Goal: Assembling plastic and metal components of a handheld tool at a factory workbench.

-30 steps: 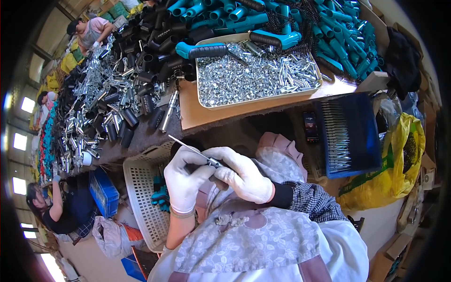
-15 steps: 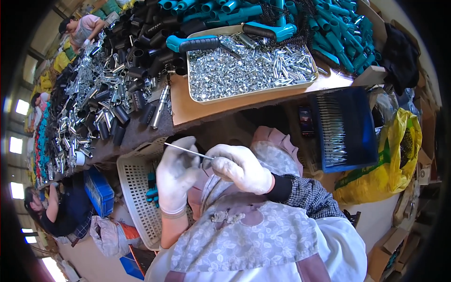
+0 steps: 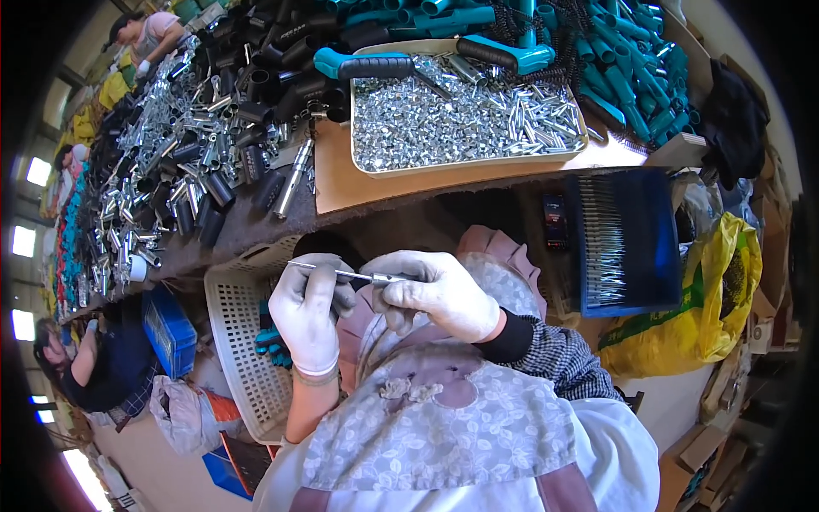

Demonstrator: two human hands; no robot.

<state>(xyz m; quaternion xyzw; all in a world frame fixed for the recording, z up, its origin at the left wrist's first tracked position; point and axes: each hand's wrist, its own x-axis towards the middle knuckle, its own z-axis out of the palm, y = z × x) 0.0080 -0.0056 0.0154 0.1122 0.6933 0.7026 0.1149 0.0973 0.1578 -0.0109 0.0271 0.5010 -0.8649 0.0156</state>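
A thin metal rod lies nearly level between my two white-gloved hands in front of my chest. My left hand pinches it near its left end, the tip showing past the fingers. My right hand grips the other end between thumb and forefinger. A small silver cylindrical fitting sits on the rod at the right fingertips. Beyond my hands, on the bench, a cream tray holds many small metal parts and pins. Two teal-and-black handles lie across its far rim.
Black and silver tubes pile up at left, teal housings at far right. A white perforated basket stands beside my left arm. A blue bin with rows of thin rods is at right, by a yellow bag. Other people work at far left.
My left fingers have closed on the rod, which now lies more level. The silver fitting has come into sight at my right fingertips. My left hand has shifted slightly left.
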